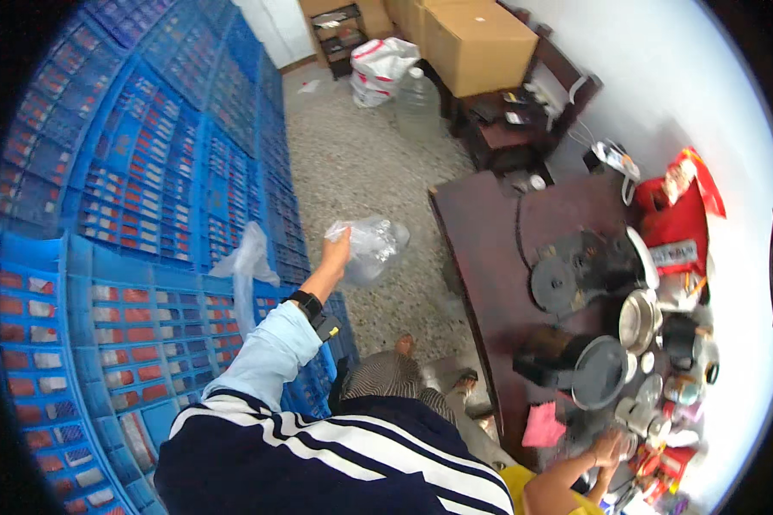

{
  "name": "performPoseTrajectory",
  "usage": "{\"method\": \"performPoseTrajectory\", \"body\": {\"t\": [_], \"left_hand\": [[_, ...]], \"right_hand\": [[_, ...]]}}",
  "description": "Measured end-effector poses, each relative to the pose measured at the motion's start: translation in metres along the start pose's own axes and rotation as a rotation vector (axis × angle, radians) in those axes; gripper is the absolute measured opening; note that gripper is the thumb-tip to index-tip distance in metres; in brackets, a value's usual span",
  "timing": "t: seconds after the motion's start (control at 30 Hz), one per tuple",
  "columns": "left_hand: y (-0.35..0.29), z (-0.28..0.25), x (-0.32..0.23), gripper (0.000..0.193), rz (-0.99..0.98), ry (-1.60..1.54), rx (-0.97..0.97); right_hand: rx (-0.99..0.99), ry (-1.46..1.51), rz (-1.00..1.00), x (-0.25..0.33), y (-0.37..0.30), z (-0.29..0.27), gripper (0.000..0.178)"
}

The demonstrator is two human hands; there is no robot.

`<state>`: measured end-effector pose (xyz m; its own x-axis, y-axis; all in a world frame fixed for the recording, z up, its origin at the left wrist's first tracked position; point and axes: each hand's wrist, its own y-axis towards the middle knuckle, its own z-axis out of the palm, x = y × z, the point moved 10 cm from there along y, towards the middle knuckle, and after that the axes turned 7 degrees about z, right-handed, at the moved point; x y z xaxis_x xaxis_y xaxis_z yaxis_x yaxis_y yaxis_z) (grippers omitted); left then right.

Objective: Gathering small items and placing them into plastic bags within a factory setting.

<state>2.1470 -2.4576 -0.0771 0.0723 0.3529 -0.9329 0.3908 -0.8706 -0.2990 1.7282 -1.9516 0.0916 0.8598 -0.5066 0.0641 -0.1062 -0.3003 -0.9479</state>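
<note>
My left hand [338, 251] reaches forward at the end of a light blue sleeve, with a black band on the wrist. Its fingers are closed on the top of a clear plastic bag [368, 257], which hangs puffed out over the speckled floor. Whether anything is inside the bag, I cannot tell. A second translucent plastic bag [247, 273] drapes over the blue crates beside my left forearm. My right hand does not show.
Stacked blue crates [146, 146] line the left side. A dark table [481, 232] at right bears a black pan [599, 372], a stove [567, 275] and a pink cloth [542, 427]. A co-worker's hands [608, 448] work there. Farther off are a water bottle [416, 103] and cardboard box [477, 43].
</note>
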Motion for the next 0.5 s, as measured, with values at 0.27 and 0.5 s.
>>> {"method": "performPoseTrajectory", "body": {"t": [0.27,0.5], "left_hand": [[0.071,-0.028,-0.053,0.021,0.091,-0.01,-0.013],[0.16,-0.009,-0.103,0.021,0.13,0.073,0.048]], "right_hand": [[-0.11,-0.074,-0.171,0.07,0.092,-0.085,0.041],[-0.262,-0.163,-0.18,0.186,0.159,-0.217,0.042]]}}
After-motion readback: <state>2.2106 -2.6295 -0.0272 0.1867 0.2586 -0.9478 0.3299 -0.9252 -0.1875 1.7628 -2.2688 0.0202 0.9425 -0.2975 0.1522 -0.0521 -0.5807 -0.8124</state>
